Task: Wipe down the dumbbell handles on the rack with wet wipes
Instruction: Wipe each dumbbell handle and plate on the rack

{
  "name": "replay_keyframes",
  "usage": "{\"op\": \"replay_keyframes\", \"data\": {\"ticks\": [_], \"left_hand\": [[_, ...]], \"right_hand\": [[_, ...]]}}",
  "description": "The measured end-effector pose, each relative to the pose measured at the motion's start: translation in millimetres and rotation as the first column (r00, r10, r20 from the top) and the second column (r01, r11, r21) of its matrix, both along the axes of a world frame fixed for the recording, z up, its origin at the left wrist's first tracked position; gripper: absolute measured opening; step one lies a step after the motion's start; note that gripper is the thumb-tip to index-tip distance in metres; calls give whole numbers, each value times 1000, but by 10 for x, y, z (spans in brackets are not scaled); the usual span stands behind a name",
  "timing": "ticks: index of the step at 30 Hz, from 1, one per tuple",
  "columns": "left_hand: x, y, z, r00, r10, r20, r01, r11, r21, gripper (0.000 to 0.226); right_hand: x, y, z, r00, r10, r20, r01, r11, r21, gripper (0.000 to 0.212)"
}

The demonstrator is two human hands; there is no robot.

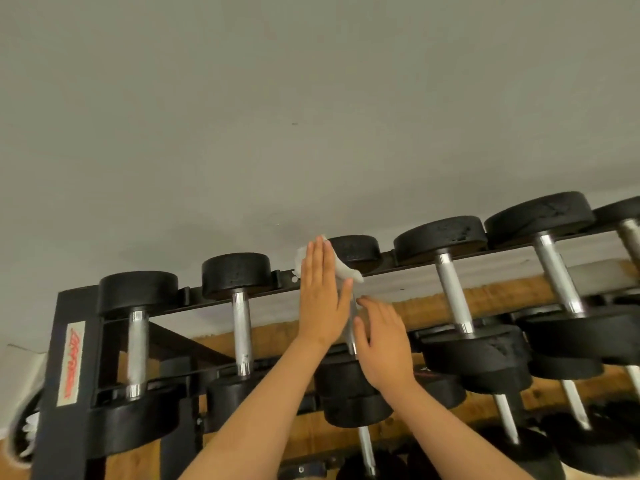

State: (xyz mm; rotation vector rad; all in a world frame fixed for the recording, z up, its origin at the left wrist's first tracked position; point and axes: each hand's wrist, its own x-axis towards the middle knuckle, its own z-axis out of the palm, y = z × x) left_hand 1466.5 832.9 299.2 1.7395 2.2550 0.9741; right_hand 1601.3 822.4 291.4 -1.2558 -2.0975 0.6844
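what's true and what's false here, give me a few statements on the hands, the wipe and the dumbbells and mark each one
1. The white wipe lies against the left hand, whose fingers are straight. True.
2. The right hand is clenched in a fist around a handle. False: its fingers are loose and open, beside the handle.
3. Both hands are at the third dumbbell from the left end of the rack. True.
4. The dumbbell heads are red. False: they are black, with silver metal handles.
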Motion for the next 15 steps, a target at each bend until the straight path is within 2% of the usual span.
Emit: {"op": "replay_keyframes", "data": {"ticks": [7,11,15], "left_hand": [[72,16,-25,959,105,264,-126,990,63,89],[4,58,-54,912,145,385,-182,981,63,90],[-81,76,-50,907,110,407,-158,984,86,87]], "right_hand": [[8,-25,5,1000,-25,-5,25,999,-45,50],[1,-16,2,999,-31,5,32,997,-67,52],[0,-19,8,999,-39,3,39,995,-94,55]]}}
